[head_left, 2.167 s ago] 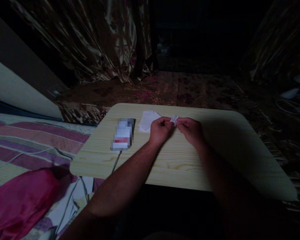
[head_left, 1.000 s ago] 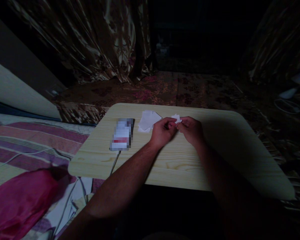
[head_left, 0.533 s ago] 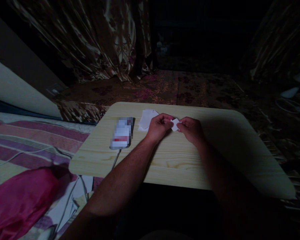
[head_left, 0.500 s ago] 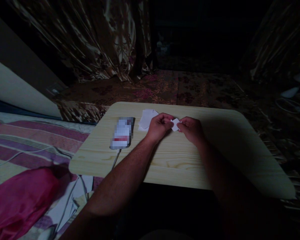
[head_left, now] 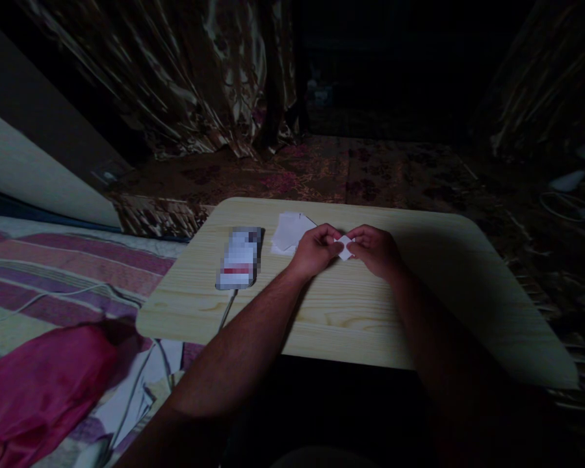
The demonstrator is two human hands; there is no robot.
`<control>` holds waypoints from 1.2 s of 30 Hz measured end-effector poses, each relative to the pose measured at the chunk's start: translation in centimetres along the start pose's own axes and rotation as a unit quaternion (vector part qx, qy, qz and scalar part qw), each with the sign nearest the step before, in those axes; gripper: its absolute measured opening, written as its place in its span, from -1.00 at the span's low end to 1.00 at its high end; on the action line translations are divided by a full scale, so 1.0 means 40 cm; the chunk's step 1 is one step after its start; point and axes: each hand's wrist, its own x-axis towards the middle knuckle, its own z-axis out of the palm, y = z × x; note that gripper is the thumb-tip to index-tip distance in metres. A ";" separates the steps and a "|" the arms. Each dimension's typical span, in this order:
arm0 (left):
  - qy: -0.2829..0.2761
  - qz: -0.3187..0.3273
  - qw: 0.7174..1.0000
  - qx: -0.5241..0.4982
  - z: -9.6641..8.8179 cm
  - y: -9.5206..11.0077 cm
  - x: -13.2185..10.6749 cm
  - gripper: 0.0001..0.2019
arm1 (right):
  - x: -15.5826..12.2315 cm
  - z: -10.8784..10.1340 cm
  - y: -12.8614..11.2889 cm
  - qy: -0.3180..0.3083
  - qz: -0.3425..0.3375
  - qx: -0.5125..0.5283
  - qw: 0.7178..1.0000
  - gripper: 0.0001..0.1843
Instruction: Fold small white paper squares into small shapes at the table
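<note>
Between both hands is a small white piece of folded paper (head_left: 344, 249), its corners pointing up and down like a diamond. My left hand (head_left: 318, 250) pinches its left side with thumb and fingers. On the opposite side, my right hand (head_left: 376, 250) grips the paper the same way, its fingertips partly behind it. Both hands are just above or resting on the light wooden table (head_left: 355, 318); I cannot tell which. A stack of white paper sheets (head_left: 290, 232) lies beyond and left of my left hand, partly covered by it.
A phone (head_left: 238, 259), its screen blurred out, lies on the table's left with a white cable (head_left: 227, 309) running off the near edge. Left of the table, a striped bed holds a pink cloth bag (head_left: 49, 383) and loose papers (head_left: 131, 390). Patterned curtains (head_left: 224, 78) hang behind.
My right hand's fingers have come up to the paper's top edge, closer to the left hand's. The paper has turned slightly and sits a touch lower.
</note>
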 end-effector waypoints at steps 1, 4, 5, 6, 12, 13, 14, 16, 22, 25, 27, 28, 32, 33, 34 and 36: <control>-0.002 0.001 1.000 -0.001 0.001 0.000 -0.001 -0.80 | 0.000 0.000 0.000 0.001 0.005 0.003 1.000 -0.80; -0.002 -0.001 1.000 0.001 0.002 0.001 -0.002 -0.80 | 0.001 -0.003 0.000 0.006 0.015 0.000 1.000 -0.82; -0.001 -0.005 1.000 0.000 0.003 0.001 -0.003 -0.81 | 0.001 -0.004 0.001 0.008 0.015 -0.004 1.000 -0.83; 0.000 -0.009 1.000 -0.001 0.003 0.001 -0.003 -0.81 | 0.001 -0.005 0.001 0.009 0.011 -0.008 1.000 -0.83; 0.023 -0.027 0.999 -0.010 0.007 0.002 0.000 -0.85 | 0.001 -0.006 0.002 0.023 0.000 -0.026 0.999 -0.85; 0.026 -0.030 0.999 -0.012 0.008 0.002 0.000 -0.85 | 0.000 -0.006 0.002 0.025 0.000 -0.027 0.999 -0.86; 0.029 -0.031 0.999 -0.011 0.008 0.003 0.000 -0.85 | 0.000 -0.006 0.002 0.026 0.000 -0.029 0.999 -0.86; 0.036 -0.030 0.999 -0.004 0.009 0.002 0.001 -0.86 | 0.001 -0.006 0.003 0.027 -0.006 -0.038 0.999 -0.86; 0.039 -0.032 0.999 -0.016 0.012 0.001 0.000 -0.86 | 0.001 -0.004 0.003 0.040 -0.009 -0.054 0.998 -0.85; 0.044 -0.038 0.998 -0.039 0.015 0.005 0.000 -0.86 | -0.001 -0.003 -0.001 0.045 -0.010 -0.059 0.997 -0.85; 0.050 -0.042 0.997 -0.046 0.016 0.008 0.001 -0.86 | -0.002 -0.003 -0.002 0.046 -0.017 -0.069 0.996 -0.84; 0.051 -0.044 0.997 -0.049 0.017 0.009 0.001 -0.86 | -0.003 -0.004 -0.002 0.043 -0.020 -0.073 0.996 -0.83; 0.047 -0.048 0.996 -0.063 0.018 0.010 0.001 -0.86 | -0.003 -0.004 -0.002 0.034 -0.014 -0.064 0.997 -0.78; 0.048 -0.046 0.996 -0.065 0.018 0.010 0.001 -0.86 | -0.003 -0.003 -0.003 0.033 -0.012 -0.059 0.998 -0.78; 0.050 -0.042 0.996 -0.067 0.019 0.010 0.000 -0.86 | -0.003 -0.003 -0.004 0.034 -0.011 -0.057 0.998 -0.77; 0.052 -0.035 0.996 -0.070 0.021 0.011 0.000 -0.86 | -0.003 -0.001 -0.007 0.039 -0.015 -0.053 0.998 -0.78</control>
